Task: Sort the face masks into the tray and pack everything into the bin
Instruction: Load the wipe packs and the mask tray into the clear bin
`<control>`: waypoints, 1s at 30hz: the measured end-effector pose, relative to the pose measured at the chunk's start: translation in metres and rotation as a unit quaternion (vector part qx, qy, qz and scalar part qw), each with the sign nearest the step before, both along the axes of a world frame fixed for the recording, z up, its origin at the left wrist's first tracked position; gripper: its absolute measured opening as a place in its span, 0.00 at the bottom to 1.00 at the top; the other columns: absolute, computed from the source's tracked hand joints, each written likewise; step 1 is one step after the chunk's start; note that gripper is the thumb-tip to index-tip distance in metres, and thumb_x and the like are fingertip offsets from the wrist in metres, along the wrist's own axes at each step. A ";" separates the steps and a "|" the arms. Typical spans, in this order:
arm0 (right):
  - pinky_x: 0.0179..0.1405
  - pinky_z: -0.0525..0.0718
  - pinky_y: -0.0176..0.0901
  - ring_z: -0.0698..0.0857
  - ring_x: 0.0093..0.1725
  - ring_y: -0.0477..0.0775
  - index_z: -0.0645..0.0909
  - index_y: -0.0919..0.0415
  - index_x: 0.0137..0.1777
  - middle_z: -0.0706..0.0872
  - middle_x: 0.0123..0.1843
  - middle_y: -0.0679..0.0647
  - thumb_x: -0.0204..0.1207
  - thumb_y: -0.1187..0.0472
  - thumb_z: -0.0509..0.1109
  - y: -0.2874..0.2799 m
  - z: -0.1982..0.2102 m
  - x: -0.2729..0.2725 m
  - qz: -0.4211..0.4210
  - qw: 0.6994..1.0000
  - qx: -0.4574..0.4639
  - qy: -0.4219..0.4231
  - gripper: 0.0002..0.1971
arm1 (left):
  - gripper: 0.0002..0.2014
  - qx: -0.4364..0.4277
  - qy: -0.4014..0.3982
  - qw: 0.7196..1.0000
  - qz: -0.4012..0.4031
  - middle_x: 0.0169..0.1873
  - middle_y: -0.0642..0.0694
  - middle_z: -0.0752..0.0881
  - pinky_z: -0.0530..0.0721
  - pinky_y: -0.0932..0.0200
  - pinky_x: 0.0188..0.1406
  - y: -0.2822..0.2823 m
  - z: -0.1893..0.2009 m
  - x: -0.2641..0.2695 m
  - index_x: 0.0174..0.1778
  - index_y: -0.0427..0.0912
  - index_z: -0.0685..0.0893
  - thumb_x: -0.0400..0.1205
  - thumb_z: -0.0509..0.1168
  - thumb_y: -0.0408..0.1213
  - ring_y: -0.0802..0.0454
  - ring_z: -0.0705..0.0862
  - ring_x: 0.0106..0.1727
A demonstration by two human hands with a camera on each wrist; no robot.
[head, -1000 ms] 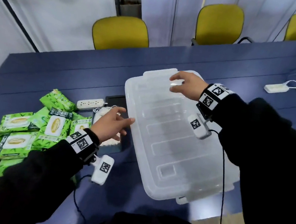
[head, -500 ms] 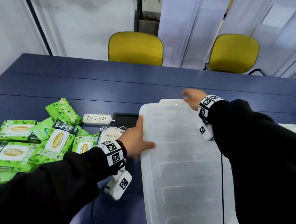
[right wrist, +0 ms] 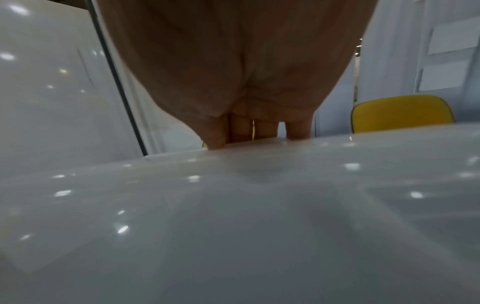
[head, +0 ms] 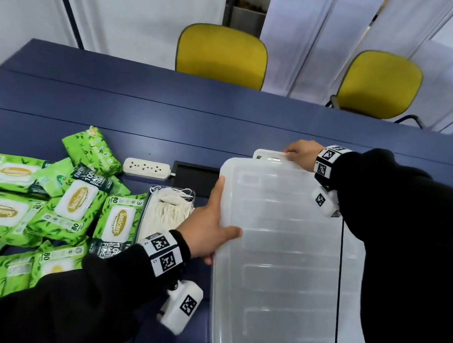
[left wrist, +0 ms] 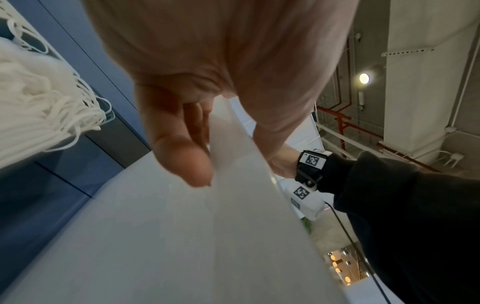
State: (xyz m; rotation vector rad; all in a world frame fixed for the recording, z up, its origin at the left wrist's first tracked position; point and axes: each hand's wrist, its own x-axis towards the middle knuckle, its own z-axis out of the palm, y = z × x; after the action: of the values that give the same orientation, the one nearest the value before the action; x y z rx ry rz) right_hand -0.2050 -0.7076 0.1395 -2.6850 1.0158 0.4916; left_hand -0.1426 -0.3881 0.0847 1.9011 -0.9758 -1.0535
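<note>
Nearby, wipes packs point(head: 76, 206), power strip point(head: 146, 168)

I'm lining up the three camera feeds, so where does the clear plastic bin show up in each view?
Head: the clear plastic bin fills the lower right, gripped by the left hand and the right hand.
Left wrist: its pale wall runs across the lower middle, under the thumb.
Right wrist: it spans the whole lower half, fingers over its far edge.
Shared landmark: the bin's gripped rim.
</note>
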 end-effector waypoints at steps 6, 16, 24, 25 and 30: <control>0.73 0.73 0.48 0.78 0.76 0.62 0.78 0.63 0.76 0.80 0.76 0.58 0.89 0.54 0.63 0.006 0.004 0.003 -0.101 0.991 0.053 -0.075 0.20 | 0.57 0.008 -0.013 1.000 0.018 0.61 0.36 0.85 0.89 0.44 0.21 -0.003 -0.006 0.000 0.82 0.76 0.31 0.79 0.74 0.45 0.34 0.90 0.32; 0.75 0.74 0.54 0.77 0.76 0.65 0.73 0.63 0.81 0.77 0.77 0.65 0.79 0.61 0.76 0.044 0.006 -0.182 -0.307 0.931 0.033 -0.197 0.31 | 0.40 -0.017 0.102 0.993 0.049 0.45 0.39 0.88 0.86 0.50 0.25 0.050 -0.005 -0.015 0.87 0.50 0.59 0.84 0.74 0.46 0.46 0.89 0.33; 0.27 0.87 0.38 0.88 0.26 0.50 0.84 0.74 0.57 0.91 0.36 0.60 0.81 0.77 0.66 0.135 -0.021 -0.303 -0.421 0.847 0.219 -0.239 0.08 | 0.25 0.035 0.095 0.993 -0.067 0.47 0.36 0.83 0.86 0.46 0.32 0.110 -0.003 -0.061 0.78 0.54 0.72 0.85 0.71 0.42 0.42 0.90 0.36; 0.30 0.88 0.38 0.88 0.27 0.50 0.85 0.72 0.56 0.91 0.35 0.58 0.81 0.77 0.66 0.138 -0.023 -0.310 -0.422 0.847 0.199 -0.256 0.08 | 0.22 0.029 0.075 0.995 -0.063 0.47 0.38 0.85 0.88 0.45 0.34 0.109 -0.003 -0.063 0.75 0.54 0.76 0.85 0.71 0.43 0.43 0.89 0.40; 0.52 0.85 0.51 0.87 0.40 0.60 0.89 0.66 0.56 0.89 0.42 0.60 0.81 0.71 0.69 0.157 0.000 -0.309 -0.400 0.867 0.106 -0.277 0.09 | 0.23 -0.012 0.012 1.000 -0.024 0.59 0.42 0.82 0.83 0.37 0.66 0.099 0.003 -0.061 0.57 0.58 0.88 0.66 0.67 0.59 0.36 0.82 0.64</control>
State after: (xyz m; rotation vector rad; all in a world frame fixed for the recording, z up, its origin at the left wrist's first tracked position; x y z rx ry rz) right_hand -0.5144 -0.5503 0.1393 -1.7793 1.5926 -0.3020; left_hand -0.2034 -0.2891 0.0873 1.8491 -1.0195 -1.0846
